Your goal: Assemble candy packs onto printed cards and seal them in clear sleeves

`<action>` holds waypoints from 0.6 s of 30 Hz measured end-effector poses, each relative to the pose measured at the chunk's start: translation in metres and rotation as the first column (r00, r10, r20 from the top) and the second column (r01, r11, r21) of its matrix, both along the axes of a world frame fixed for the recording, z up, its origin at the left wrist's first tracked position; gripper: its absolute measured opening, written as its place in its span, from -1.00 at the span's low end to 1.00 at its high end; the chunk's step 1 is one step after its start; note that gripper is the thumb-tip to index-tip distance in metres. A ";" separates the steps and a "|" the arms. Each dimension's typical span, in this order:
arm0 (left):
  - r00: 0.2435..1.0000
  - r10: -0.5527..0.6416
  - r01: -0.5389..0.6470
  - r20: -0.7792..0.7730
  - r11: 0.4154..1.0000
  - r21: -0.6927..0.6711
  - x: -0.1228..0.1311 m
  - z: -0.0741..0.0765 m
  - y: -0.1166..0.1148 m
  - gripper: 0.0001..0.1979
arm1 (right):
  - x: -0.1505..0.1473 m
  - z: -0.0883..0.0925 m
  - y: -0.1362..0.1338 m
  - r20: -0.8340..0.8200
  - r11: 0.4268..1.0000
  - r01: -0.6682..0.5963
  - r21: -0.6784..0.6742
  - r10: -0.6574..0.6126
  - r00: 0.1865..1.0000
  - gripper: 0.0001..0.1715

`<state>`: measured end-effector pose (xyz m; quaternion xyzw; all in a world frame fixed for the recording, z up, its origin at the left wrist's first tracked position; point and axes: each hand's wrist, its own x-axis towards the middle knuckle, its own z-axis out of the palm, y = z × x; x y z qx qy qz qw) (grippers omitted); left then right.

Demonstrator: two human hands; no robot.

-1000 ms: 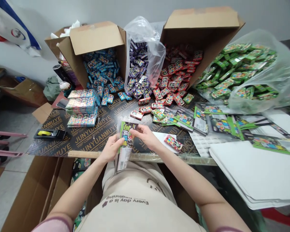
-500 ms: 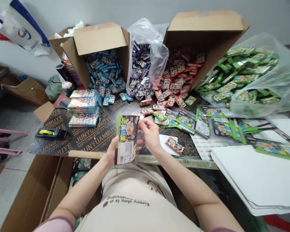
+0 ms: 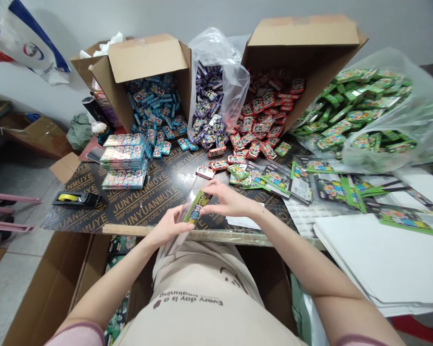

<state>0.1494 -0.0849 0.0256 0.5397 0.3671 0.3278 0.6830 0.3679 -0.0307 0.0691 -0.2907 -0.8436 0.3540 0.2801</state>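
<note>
Just over the table's front edge, both hands grip a clear plastic package (image 3: 194,211) printed in green and black, now seen nearly edge-on. My left hand (image 3: 169,226) pinches its lower side, thumb on the green strip. The fingers and thumb of my right hand (image 3: 225,198) close on its upper end. Right behind it lies a small red candy box (image 3: 205,172), with more red boxes (image 3: 219,165) and a few green ones (image 3: 239,171) alongside. A white card (image 3: 242,222) lies partly under my right forearm.
Cartons of blue boxes (image 3: 155,103) and red boxes (image 3: 270,113) stand behind, with bags of purple boxes (image 3: 207,103) and green boxes (image 3: 364,108). Filled packs (image 3: 124,166) and a tape dispenser (image 3: 77,199) sit left. Flat packages (image 3: 328,187) and white sheets (image 3: 386,259) lie right.
The package has turned from showing its printed face to nearly edge-on. My right hand has shifted to its upper end. The red box seen on the white card is out of sight.
</note>
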 end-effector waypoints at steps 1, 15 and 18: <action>0.999 -0.013 0.014 -0.043 1.000 0.025 -0.002 0.001 0.000 -0.53 | 0.001 0.000 0.000 0.026 1.000 -0.027 -0.006 0.027 0.999 -0.63; 0.946 0.284 -0.287 -0.158 0.958 0.002 -0.006 -0.004 0.001 -0.63 | -0.018 -0.023 -0.007 -0.340 0.832 0.543 -0.114 -0.546 0.765 -0.26; 0.931 0.315 -0.302 -0.187 0.949 0.095 -0.005 0.000 0.005 -0.63 | -0.027 -0.036 -0.008 -0.369 0.832 0.287 -0.474 -0.484 0.793 -0.31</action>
